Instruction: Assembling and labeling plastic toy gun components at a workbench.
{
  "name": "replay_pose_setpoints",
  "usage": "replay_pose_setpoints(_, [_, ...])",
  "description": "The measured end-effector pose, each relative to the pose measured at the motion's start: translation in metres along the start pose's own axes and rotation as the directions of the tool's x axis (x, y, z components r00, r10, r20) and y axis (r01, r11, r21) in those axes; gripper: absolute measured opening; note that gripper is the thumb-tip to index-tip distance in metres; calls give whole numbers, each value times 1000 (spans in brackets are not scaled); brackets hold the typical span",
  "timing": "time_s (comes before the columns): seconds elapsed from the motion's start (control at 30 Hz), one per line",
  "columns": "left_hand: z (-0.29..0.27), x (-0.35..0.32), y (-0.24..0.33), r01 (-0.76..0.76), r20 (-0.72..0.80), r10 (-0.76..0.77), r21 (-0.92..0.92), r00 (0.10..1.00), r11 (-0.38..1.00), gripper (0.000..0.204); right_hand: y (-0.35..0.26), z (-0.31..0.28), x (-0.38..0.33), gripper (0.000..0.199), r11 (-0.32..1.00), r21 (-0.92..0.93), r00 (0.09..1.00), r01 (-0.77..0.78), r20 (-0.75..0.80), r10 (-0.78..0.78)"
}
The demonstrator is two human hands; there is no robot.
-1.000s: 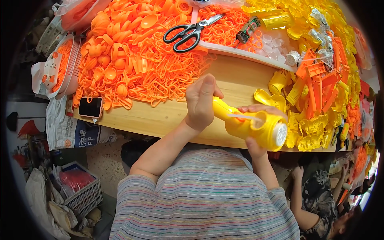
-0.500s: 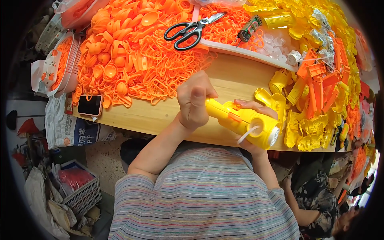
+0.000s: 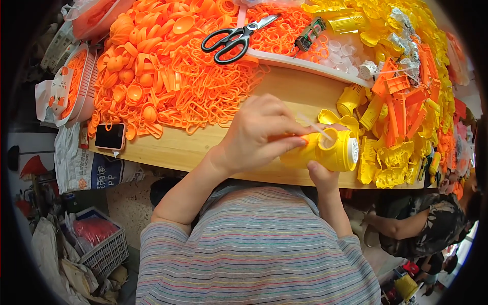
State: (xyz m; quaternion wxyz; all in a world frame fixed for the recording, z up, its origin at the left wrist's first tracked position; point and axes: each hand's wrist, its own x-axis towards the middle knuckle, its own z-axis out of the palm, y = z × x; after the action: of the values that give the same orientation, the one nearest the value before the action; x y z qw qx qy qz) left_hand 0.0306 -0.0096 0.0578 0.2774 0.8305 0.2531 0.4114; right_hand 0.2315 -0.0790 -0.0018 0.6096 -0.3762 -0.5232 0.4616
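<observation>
Yellow plastic piece point(image 3: 333, 150) gripped by both hands, above table edge point(image 3: 203, 165)

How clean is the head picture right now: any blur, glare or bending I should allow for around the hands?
Head view: even, bright light with soft shadows; the left hand and the yellow plastic cylinder it works on are sharp; the wooden tabletop edge bows from fisheye distortion; corners are black vignette; the black-handled scissors show small glints.

Left hand point(image 3: 259, 134): knuckles up, fingers curled shut in a grip, forearm bent inward.
Right hand point(image 3: 323, 175): lower, mostly hidden, fingers gripping from beneath.
</observation>
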Motion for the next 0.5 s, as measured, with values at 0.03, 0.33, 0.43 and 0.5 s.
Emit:
replay_pose_setpoints(0.03, [0, -1, 4, 2, 0, -2, 0, 1000, 1000, 23, -4, 1, -3, 72, 1000, 0, 1000, -2, 1, 2])
replay_pose_setpoints(0.33, [19, -8, -19, 152, -240, -273, -423, 932, 893, 20, -3, 3, 21, 65, 997, 81, 1000, 5, 26, -7])
replay_pose_setpoints(0.43, [30, -15, -34, 393, -249, -592, -548, 766, 738, 28, 5, 6, 20, 65, 996, 83, 1000, -27, 11, 26])
replay_pose_setpoints(0.5, [37, -20, -38, 359, -311, -485, -383, 817, 851, 34, 12, 7, 13, 70, 996, 68, 998, -61, -6, 62])
